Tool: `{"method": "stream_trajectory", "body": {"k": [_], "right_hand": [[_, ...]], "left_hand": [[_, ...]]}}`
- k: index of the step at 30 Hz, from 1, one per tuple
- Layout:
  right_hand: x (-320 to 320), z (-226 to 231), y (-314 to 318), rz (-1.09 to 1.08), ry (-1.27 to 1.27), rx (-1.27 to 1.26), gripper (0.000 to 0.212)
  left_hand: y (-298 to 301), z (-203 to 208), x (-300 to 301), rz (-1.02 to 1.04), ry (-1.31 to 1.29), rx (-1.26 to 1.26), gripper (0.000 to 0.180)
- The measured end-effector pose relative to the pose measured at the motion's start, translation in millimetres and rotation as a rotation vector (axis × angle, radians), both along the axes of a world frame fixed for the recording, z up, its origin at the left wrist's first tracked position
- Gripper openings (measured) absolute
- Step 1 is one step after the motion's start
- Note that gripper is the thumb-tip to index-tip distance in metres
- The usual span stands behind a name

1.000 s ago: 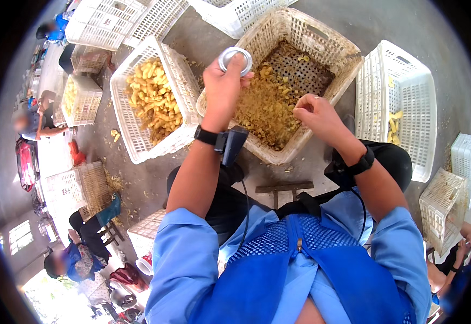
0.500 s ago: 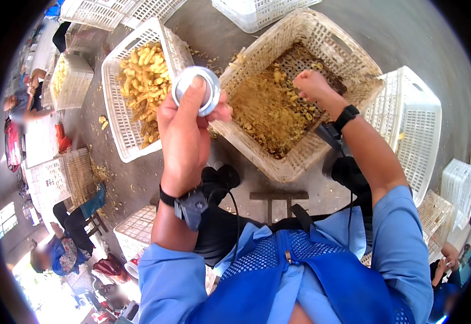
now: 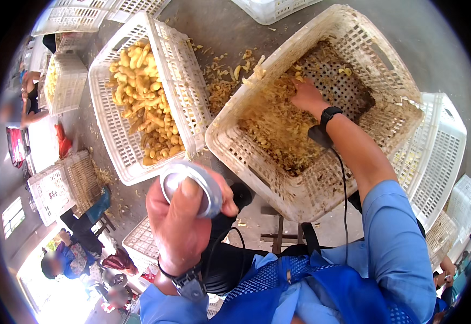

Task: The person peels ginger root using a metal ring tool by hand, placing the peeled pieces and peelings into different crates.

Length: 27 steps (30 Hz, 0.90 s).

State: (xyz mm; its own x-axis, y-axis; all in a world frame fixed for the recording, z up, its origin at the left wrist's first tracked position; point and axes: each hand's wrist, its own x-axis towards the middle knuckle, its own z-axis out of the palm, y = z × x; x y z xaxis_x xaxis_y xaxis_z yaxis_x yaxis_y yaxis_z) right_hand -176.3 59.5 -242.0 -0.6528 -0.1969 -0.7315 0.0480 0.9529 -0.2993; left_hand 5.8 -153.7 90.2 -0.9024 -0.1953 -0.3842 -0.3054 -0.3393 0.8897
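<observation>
My left hand (image 3: 179, 227) is wrapped round a silver metal can (image 3: 196, 186), its thumb pressed on the round, shiny end. It is held up near the camera, below a white crate (image 3: 96, 102) of yellow knobbly roots (image 3: 141, 97) that look like ginger. Inside a larger dirty white crate (image 3: 278, 197), my right hand (image 3: 308, 98) reaches down to a heap of yellow-brown peelings (image 3: 278, 124). Its fingers look stretched out and apart, and I see nothing held in them; the fingertips partly blend with the peelings. Both wrists carry dark bands with small devices.
More white crates (image 3: 435, 156) stand to the right of the big one. Scattered peelings (image 3: 222, 86) lie on the floor between the two crates. A small stool (image 3: 278, 237) is in front of my legs. Other people (image 3: 73, 259) sit at the left edge beside crates.
My left hand has come down and nearer to me with the can. My right hand has moved slightly left and down into the peelings, its fingers now reaching out. The view has shifted.
</observation>
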Motion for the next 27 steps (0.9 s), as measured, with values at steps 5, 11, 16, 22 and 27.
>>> {"method": "stream_trajectory", "body": {"k": [5,11,16,22,27], "right_hand": [[-6.5,-27.0,-1.3,0.012,0.094,0.026,0.077],[-16.2,-21.3,13.4,-0.108,0.019,-0.211,0.075],[-15.6,56.7,13.5,-0.444,-0.361,-0.502,0.071],[21.5,170.9,30.8,-0.412,-0.395,-0.947,0.049],[79.8,269.9,31.7,-0.245,-0.433,-1.012,0.047]], "left_hand": [[1.9,-0.2,1.9,-0.034,-0.054,0.0,0.041],[6.9,4.9,5.0,-0.105,-0.047,-0.116,0.038],[7.3,10.0,18.9,-0.093,-0.066,-0.033,0.03],[15.7,12.1,25.1,-0.11,0.032,-0.096,0.028],[24.0,8.2,25.9,0.027,0.204,-0.242,0.025]]}}
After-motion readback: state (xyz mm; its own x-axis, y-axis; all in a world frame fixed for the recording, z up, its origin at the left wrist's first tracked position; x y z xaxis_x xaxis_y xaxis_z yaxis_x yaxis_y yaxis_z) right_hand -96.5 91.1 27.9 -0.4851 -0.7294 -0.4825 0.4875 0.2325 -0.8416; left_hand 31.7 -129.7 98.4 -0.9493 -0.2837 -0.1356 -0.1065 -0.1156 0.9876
